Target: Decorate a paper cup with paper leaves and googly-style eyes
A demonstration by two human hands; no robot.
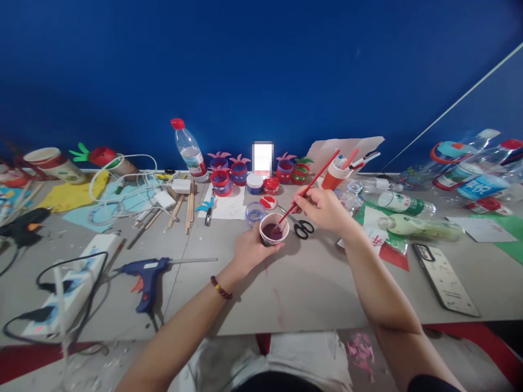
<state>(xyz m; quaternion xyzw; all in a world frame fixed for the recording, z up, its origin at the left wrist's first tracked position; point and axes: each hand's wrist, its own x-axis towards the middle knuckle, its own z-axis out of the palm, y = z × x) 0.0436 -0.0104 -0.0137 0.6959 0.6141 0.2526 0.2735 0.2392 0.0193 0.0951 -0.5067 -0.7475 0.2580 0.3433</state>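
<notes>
My left hand (250, 247) is wrapped round a paper cup (264, 224) with dark purple-red liquid inside. In my right hand (324, 208) is a thin red paintbrush (301, 191), held slantwise with its tip dipped into the cup. Just behind the cup stand a clear plastic tub (255, 212), a red-and-white lid (268, 202) and small paint pots, one white-lidded (255, 183) and one red (271, 185). Black-handled scissors (303, 228) lie beside the cup, under my right hand. Several small painted cups with faces and paper leaves, such as one purple-and-red cup (221, 183), line the back.
A blue glue gun (150, 277) and a white power strip (75, 286) with cables lie at left. A water bottle (190, 152) and a pen cup (334, 177) stand at the back. Several plastic bottles (404, 203) and a phone (445, 280) are at right.
</notes>
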